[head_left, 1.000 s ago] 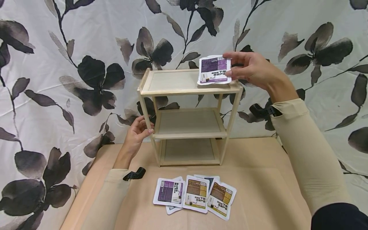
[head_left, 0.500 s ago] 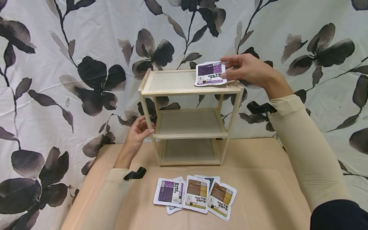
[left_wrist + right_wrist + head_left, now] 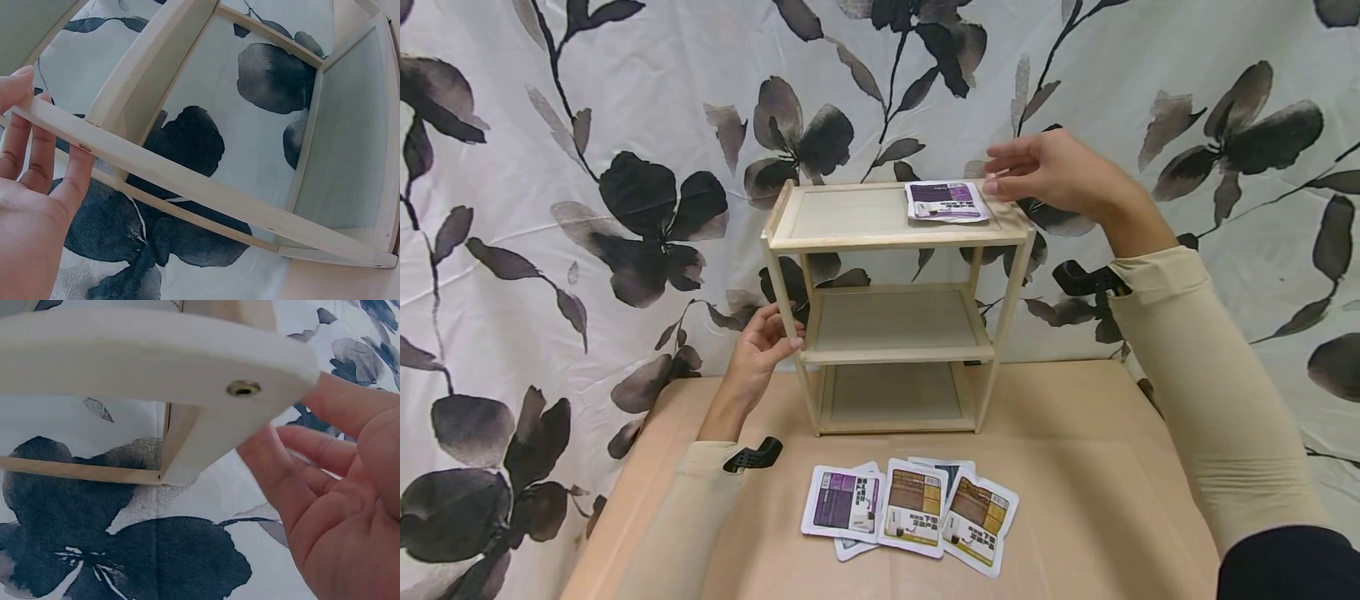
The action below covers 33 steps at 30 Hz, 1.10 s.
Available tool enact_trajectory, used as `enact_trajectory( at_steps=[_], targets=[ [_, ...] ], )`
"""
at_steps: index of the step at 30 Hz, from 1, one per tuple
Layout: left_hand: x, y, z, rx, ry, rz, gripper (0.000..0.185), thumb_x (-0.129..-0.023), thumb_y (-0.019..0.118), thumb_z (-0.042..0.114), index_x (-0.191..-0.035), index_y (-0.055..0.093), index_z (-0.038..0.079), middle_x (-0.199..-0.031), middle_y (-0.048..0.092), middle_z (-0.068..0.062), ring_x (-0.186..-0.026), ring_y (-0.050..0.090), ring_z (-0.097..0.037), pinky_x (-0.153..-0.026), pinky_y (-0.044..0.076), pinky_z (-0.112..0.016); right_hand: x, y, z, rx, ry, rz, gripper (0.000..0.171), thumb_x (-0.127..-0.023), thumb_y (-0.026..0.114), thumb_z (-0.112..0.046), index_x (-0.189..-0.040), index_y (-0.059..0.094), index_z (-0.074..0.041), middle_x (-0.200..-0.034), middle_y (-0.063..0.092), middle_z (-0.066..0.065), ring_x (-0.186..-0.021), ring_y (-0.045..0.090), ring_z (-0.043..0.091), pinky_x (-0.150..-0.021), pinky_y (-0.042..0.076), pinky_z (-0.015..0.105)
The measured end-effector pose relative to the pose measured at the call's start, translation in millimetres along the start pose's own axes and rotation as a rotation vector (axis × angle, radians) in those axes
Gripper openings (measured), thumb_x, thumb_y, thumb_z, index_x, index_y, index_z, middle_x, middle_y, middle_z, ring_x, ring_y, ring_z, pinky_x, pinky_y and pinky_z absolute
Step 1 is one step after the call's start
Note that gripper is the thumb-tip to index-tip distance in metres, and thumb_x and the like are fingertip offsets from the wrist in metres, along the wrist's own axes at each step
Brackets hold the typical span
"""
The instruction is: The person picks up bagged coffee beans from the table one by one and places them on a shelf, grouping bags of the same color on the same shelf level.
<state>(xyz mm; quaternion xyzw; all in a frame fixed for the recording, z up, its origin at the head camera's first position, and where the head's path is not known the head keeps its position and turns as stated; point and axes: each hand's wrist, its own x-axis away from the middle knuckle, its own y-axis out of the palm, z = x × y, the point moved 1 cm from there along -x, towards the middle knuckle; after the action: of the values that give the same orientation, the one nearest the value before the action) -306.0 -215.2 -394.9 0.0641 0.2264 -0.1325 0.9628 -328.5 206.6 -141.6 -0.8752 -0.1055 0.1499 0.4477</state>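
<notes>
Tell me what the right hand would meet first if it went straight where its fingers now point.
Most likely the purple packet lying on the top shelf; the right hand points toward it from the shelf's right end. Its height is unclear, so it might pass just above.

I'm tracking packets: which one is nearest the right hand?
The purple-labelled packet on the top shelf, left of the right hand; the other packets, one also purple, lie on the table.
</notes>
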Motion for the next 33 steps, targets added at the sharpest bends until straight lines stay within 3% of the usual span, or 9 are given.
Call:
enact_trajectory(
  at_steps=[5, 7, 13, 17, 21, 26, 33],
  targets=[
    [0.6, 0.6, 1.4, -0.005, -0.007, 0.005, 0.057, -0.092, 0.065, -0.012, -0.143, 0.050, 0.006, -0.113, 0.062, -0.010, -0.107, 0.061, -0.024, -0.093, 0.058, -0.028, 8.6, 1.8, 4.1, -0.107, -0.079, 0.039, 0.068, -0.096, 0.071, -0.031, -0.155, 0.043, -0.012, -0.146, 0.056, 0.013, -0.116, 0.060, 0.017, -0.092, 0.051, 0.015],
    [0.8, 0.6, 1.7, -0.007, -0.009, 0.010, 0.057, -0.091, 0.065, -0.012, -0.144, 0.046, 0.001, -0.113, 0.061, -0.012, -0.108, 0.061, -0.029, -0.093, 0.058, -0.028, 12.3, 2.5, 5.8, -0.177, -0.109, 0.040, 0.067, -0.096, 0.072, -0.026, -0.154, 0.043, -0.011, -0.146, 0.055, 0.014, -0.115, 0.060, 0.014, -0.090, 0.050, 0.011],
    [0.5, -0.4, 0.7, -0.013, -0.006, 0.008, 0.060, -0.091, 0.065, -0.011, -0.145, 0.041, -0.005, -0.114, 0.060, -0.017, -0.108, 0.060, -0.030, -0.092, 0.058, -0.028, 22.6, 3.3, 6.8, -0.322, -0.158, 0.054, 0.063, -0.096, 0.072, -0.016, -0.152, 0.046, -0.010, -0.141, 0.060, 0.009, -0.116, 0.061, 0.014, -0.091, 0.051, 0.012],
    [1.1, -1.5, 0.1, -0.013, 0.004, 0.006, 0.056, -0.091, 0.066, -0.011, -0.143, 0.048, 0.003, -0.114, 0.061, -0.015, -0.106, 0.061, -0.025, -0.092, 0.058, -0.027, 32.7, 7.3, 3.2, -0.367, -0.206, 0.076, 0.057, -0.096, 0.071, -0.014, -0.149, 0.050, -0.009, -0.134, 0.064, 0.006, -0.114, 0.063, 0.016, -0.090, 0.053, 0.014],
    [1.8, -2.7, -0.2, -0.012, 0.007, 0.005, 0.055, -0.091, 0.066, -0.010, -0.140, 0.054, 0.014, -0.112, 0.064, -0.006, -0.105, 0.062, -0.020, -0.092, 0.058, -0.027, 44.0, 14.8, -3.2, -0.347, -0.242, 0.075, 0.052, -0.096, 0.070, -0.014, -0.146, 0.054, -0.011, -0.130, 0.066, 0.007, -0.109, 0.065, 0.020, -0.085, 0.056, 0.016],
    [1.9, -2.9, 0.3, 0.004, 0.009, 0.001, 0.055, -0.091, 0.066, -0.010, -0.140, 0.055, 0.014, -0.112, 0.063, -0.008, -0.105, 0.062, -0.017, -0.092, 0.058, -0.027, 57.6, 26.2, -11.2, -0.329, -0.244, 0.036, 0.051, -0.097, 0.070, -0.015, -0.145, 0.055, -0.014, -0.132, 0.064, 0.014, -0.105, 0.068, 0.023, -0.083, 0.058, 0.019],
    [0.0, -1.8, 2.2, 0.002, 0.008, -0.004, 0.056, -0.091, 0.065, -0.011, -0.141, 0.055, 0.014, -0.112, 0.062, -0.009, -0.105, 0.061, -0.020, -0.092, 0.058, -0.027, 70.7, 42.4, -14.3, -0.360, -0.311, -0.051, 0.049, -0.096, 0.070, -0.006, -0.142, 0.055, -0.004, -0.127, 0.067, 0.013, -0.105, 0.072, 0.020, -0.087, 0.060, 0.026]
  ],
)
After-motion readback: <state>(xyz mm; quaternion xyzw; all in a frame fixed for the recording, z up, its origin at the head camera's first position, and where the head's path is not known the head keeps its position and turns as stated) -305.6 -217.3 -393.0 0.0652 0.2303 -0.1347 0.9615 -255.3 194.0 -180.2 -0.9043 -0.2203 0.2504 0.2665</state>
